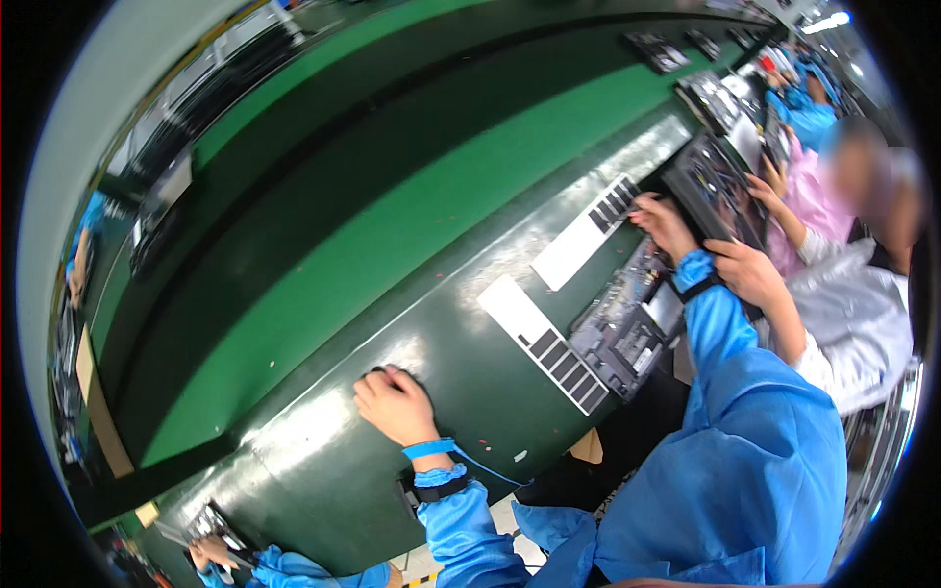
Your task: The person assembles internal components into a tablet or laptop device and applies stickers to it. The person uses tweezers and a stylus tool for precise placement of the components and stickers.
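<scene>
My right hand [667,227] reaches over an opened laptop base [627,328] with bare inner parts showing. Its fingertips are drawn together at the end of a white backing sheet [573,250] carrying black rectangular pads. Whatever lies between those fingertips is too small to make out. A second white sheet [515,309] with similar black pads lies slantwise beside the laptop base. Farther left, my left hand [395,404] rests on the dark green bench with curled fingers; their undersides are hidden. A blue wrist strap [429,449] with a cord circles the left wrist.
To the right, a co-worker's hands [750,272] hold another dark laptop part [720,191] close to my right hand. A green conveyor belt [392,225] runs behind the bench, bearing more units at its far end. Another worker's hands [211,552] are at lower left.
</scene>
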A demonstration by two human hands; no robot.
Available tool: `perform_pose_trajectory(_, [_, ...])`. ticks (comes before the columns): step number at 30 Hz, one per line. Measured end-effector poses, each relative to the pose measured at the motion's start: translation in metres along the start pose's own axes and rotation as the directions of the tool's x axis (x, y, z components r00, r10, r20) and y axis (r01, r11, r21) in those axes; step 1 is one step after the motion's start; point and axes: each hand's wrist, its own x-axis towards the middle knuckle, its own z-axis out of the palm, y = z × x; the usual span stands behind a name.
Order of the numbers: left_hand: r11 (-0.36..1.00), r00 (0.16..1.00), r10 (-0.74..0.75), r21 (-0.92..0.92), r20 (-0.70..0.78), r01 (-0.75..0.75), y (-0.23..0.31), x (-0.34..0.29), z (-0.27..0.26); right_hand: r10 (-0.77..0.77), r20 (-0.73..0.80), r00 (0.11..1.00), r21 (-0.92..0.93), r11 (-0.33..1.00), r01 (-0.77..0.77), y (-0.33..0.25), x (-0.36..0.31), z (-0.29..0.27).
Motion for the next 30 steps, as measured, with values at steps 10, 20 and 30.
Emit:
perform_pose_trajectory(10, [0.994, 0.996, 0.069, 0.079, 0.051, -0.073, 0.005, -0.006, 0.024, -0.125, -0.005, 0.992, -0.195, 0.973, 0.121, 0.009, -0.024, 0.022])
perform_pose_trajectory(20, [0.830, 0.756, 0.504, -0.477, 0.419, -0.289, 0.136, -0.110, 0.001, -0.165, -0.078, 0.983, -0.194, 0.970, 0.148, 0.002, -0.066, 0.033])
perform_pose_trajectory(30, [0.920, 0.705, 0.391, -0.263, 0.592, -0.290, 0.152, -0.146, 0.024, -0.033, -0.059, 0.998, -0.126, 0.992, 0.025, 0.001, -0.073, 0.007])
